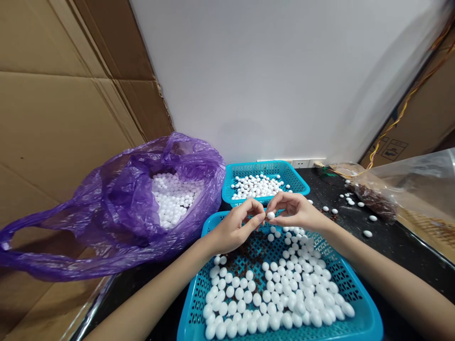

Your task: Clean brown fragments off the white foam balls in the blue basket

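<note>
Over the far end of the near blue basket (366, 298), my right hand (296, 213) pinches a small white ball (270, 215) between thumb and fingertips. My left hand (236, 225) meets it there, thumb and forefinger closed together beside the ball. Whatever lies between the left fingertips is too small to make out. Below, many smooth white balls (275, 303) cover the near and right parts of the basket. Dark brown crumbly bits (245, 260) lie on its mesh floor at the far left, partly hidden under my left hand.
A second blue basket (302, 184) with white balls stands behind. On the left, a purple plastic bag (131, 189) gapes over more balls. At right are loose balls (367, 233) on the black tabletop (401, 265) and a clear bag of brown bits (377, 199).
</note>
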